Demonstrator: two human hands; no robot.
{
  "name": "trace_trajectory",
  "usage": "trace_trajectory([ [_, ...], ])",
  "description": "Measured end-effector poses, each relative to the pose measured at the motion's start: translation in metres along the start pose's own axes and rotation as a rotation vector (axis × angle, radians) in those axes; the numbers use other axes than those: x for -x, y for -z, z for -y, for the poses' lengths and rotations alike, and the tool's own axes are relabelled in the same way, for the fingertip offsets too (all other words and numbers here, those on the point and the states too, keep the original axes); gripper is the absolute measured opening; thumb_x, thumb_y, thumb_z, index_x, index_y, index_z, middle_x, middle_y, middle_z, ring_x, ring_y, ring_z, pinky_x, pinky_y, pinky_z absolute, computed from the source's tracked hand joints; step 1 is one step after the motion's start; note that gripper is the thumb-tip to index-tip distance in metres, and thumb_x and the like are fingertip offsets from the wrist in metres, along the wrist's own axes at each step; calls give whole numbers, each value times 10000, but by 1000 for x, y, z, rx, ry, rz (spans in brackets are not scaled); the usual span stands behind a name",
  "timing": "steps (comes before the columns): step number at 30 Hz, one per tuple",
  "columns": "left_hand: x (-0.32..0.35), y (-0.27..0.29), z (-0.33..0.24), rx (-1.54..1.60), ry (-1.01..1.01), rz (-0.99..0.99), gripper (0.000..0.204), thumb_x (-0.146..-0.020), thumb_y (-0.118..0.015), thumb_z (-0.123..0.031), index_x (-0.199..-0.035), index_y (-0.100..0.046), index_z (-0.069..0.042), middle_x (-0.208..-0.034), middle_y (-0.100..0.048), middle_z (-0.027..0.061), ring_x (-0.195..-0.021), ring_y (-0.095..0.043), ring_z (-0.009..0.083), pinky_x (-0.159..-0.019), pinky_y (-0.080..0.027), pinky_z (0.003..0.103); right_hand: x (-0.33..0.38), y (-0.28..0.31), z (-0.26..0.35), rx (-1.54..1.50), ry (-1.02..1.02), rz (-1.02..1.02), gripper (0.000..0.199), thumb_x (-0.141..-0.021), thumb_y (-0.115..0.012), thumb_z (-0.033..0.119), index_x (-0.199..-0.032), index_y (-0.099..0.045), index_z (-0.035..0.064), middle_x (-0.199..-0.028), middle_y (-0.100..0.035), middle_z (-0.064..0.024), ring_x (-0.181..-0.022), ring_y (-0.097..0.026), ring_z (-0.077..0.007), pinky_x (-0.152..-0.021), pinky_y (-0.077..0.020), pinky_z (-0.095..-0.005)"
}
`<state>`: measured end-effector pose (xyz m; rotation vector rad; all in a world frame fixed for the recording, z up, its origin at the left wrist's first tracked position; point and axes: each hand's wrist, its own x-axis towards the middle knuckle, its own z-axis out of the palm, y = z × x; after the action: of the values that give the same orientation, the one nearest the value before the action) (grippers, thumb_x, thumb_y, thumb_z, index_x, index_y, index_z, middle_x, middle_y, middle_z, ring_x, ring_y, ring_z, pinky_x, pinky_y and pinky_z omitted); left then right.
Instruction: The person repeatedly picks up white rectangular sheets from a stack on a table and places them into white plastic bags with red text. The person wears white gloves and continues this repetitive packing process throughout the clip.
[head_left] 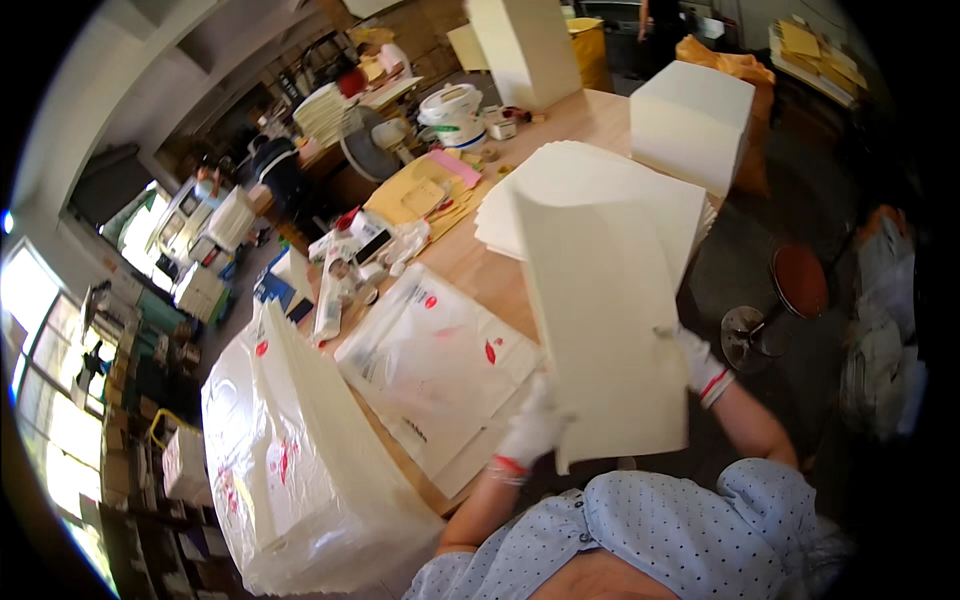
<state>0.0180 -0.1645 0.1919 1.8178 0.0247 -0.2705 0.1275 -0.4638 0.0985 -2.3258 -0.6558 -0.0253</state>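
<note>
A large off-white sheet, perhaps several together, is held up tilted in front of me between my hands. My left hand, in a white glove with a red cuff band, grips its lower left edge; motion blurs the fingers. At the right edge, my right hand, gloved the same way, closes on the sheet with its fingers partly behind it. Just beyond lies a fanned stack of white sheets on the wooden table. Printed clear plastic bags lie flat to the left of my left hand.
A plastic-wrapped bundle stands at the table's left edge. A tall white stack rises at the far right corner. Farther back are yellow envelopes, a white bucket and a fan. A round stool stands right; people are in the background.
</note>
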Motion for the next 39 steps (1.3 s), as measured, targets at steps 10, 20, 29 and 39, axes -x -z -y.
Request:
trace_trajectory([
  [10, 9, 96, 42, 274, -309, -660, 438, -823, -604, -178, -1233, -486, -83, -1012, -601, 70, -855, -588, 203, -748, -477, 354, -4, -50, 106, -626, -148, -258, 229, -777, -603, 37, -999, -590, -19, -826, -640, -83, -713, -592, -118, -639, -490, -279],
  [20, -41, 233, 78, 917, -281, -376, 390, -939, -478, -231, -1261, -488, -10, -1071, -603, 66, -804, -601, 127, -717, -477, 255, 10, -7, 144, 224, 531, -95, 106, -782, -559, 86, -846, -635, 50, -788, -640, -137, -666, -624, -300, -590, -514, -377],
  [29, -55, 116, 18, 350, -359, -453, 344, -898, -499, -199, -1198, -504, -29, -1094, -609, 120, -1006, -566, 199, -793, -491, 362, -91, -76, 198, 596, -42, 731, 278, -867, -468, 218, -1117, -544, 122, -1005, -628, -162, -915, -618, -319, -758, -502, -432],
  [39, -50, 73, 105, -820, 44, -327, 473, -787, -568, -178, -1244, -469, -106, -1018, -565, 133, -937, -533, 315, -723, -487, 456, -171, -178, 99, 218, -111, 41, 587, -907, -382, 422, -1402, -235, 144, -1382, -374, -114, -1212, -416, -389, -1001, -366, -398],
])
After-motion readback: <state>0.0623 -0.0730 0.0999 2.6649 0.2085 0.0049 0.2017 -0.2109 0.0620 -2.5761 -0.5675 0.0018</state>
